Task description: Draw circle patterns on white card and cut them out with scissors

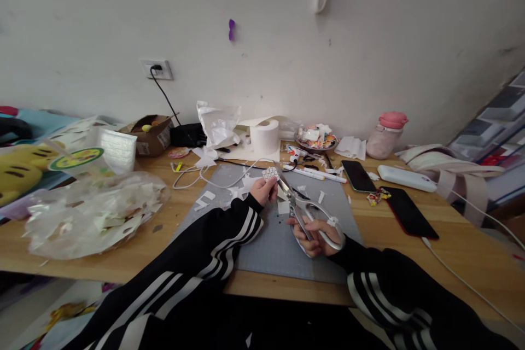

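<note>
Our left hand (262,191) pinches a small patterned piece (270,174), white with dark outlines, between thumb and fingers, raised over a grey cutting mat (266,257) on the wooden bench (459,251). Our right hand (312,236) grips a large pair of scissors (293,205), its fingers in and around the pale handles, which stand apart; how far the blades are parted, we cannot tell. The scissors slant from the handles, low on the right, up and left, away from us, so their tips come just beside the right edge of the piece. Our left hand is the nearer to it; from our right hand, it lies forward and to the left, along the blades. Nothing appears to stand between blades and piece. Paper scraps (284,207) lie around and below them on the mat, and markers (311,174) lie beyond the scissors, to the right. Farther back stands a white paper roll (264,138); a crumpled plastic bag (98,213) spreads at left, and two dark phones, one near (412,213), one farther (358,176), rest at right.
</note>
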A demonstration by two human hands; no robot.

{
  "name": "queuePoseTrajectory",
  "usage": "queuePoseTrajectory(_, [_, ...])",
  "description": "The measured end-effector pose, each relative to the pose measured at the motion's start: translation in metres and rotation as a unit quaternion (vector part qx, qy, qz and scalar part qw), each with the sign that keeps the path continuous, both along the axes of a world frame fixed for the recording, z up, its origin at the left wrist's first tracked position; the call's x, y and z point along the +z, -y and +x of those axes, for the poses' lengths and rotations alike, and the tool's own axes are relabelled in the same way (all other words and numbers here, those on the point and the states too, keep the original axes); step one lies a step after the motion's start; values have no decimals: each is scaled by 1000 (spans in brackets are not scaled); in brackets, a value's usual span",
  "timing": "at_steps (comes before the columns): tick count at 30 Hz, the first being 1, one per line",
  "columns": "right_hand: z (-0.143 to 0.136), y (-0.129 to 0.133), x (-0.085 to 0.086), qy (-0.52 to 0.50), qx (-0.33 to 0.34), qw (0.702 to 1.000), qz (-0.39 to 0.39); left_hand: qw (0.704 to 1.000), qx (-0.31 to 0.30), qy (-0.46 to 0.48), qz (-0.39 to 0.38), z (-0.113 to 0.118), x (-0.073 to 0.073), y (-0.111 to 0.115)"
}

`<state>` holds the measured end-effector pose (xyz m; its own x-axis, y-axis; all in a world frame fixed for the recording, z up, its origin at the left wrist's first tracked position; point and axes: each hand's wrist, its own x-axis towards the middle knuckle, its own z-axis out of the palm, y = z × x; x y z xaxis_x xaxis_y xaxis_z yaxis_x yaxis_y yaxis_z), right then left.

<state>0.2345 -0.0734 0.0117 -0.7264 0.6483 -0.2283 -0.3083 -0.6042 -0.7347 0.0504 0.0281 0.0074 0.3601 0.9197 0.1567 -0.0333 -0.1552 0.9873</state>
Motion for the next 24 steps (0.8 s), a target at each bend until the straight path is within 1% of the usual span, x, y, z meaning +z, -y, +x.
queuePoseTrajectory(6, [0, -1, -3, -1, -7, 1000, 3, 1000, 16, 22, -1, 2, 12, 6])
queuePoseTrajectory(15, [0, -1, -4, -1, -13, 1000, 6, 998, 36, 44, -16, 5, 20, 11])
queuePoseTrajectory(24, [0, 0, -2, -2, -15, 1000, 12, 996, 59, 63, -33, 7, 20, 6])
